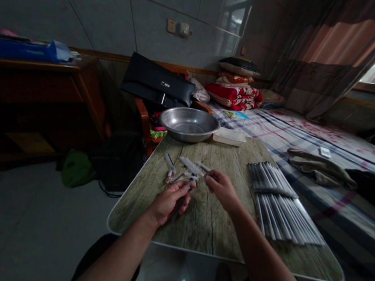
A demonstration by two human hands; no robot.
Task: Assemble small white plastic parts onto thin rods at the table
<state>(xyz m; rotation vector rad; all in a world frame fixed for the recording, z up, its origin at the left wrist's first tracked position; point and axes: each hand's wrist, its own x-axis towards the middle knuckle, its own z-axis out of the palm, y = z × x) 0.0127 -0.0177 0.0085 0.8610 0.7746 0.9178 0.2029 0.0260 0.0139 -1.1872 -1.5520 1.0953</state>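
My left hand (172, 200) is closed around a slim dark pen-like stick (176, 211), which slants upward through its fingers over the near middle of the table. To its right, my right hand (220, 187) is pinched just above the tabletop. Whatever its fingertips hold is too small to make out. Beyond both hands lie several slim whitish sticks (189, 165) and a loose group of small white pieces (170, 175), some with red and dark marks. On the right of the table, two overlapping rows of grey-white tubes (284, 217) with dark ends lie side by side.
A metal basin (189, 124) and a shallow white tray (230, 136) stand at the table's (230, 230) far end. Behind them a black case (159, 80) rests on a wooden chair. A bed (279, 130) runs along the right; a wooden cabinet (35, 82) stands left.
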